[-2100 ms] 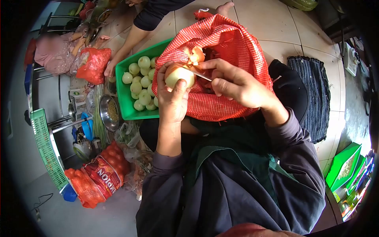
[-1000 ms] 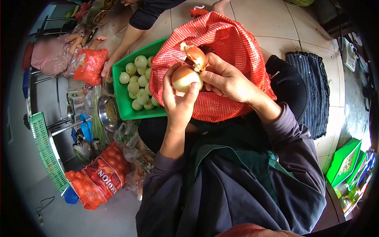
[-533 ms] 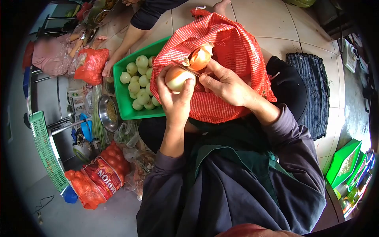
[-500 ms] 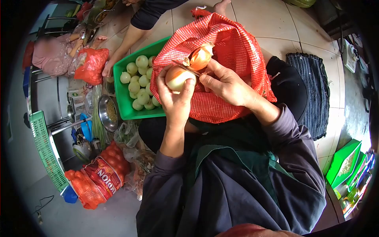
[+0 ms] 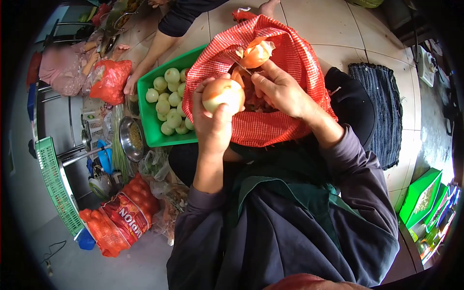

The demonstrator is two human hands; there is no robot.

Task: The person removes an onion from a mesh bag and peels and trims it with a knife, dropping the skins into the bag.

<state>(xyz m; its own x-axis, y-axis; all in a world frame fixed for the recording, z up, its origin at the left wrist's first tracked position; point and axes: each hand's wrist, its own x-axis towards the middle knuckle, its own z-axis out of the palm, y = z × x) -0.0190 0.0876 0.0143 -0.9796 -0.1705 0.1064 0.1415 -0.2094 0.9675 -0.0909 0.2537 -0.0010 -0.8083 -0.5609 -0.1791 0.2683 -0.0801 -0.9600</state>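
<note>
My left hand [image 5: 211, 123] holds a partly peeled onion [image 5: 223, 96], pale below with some brown skin on its upper side. To its right, my right hand [image 5: 282, 92] grips a small knife [image 5: 240, 65], whose thin blade points up and left. A piece of orange-brown onion skin [image 5: 257, 52] sits at the fingertips of that hand, over the open red mesh bag [image 5: 280, 131]. Loose skins show inside the bag. Several peeled onions [image 5: 174, 118] lie in the green tray [image 5: 147, 122] at the left of the bag.
Another person's arm [image 5: 155, 53] reaches down beside the tray. A seated person [image 5: 65, 67] is at the upper left near a red plastic bag [image 5: 110, 86]. A metal bowl [image 5: 131, 138] and a full red onion sack [image 5: 121, 216] stand left. A dark mat [image 5: 377, 116] lies right.
My right hand has moved slightly up and right with the knife and skin, away from the onion. The onion has turned in my left hand, showing more brown skin.
</note>
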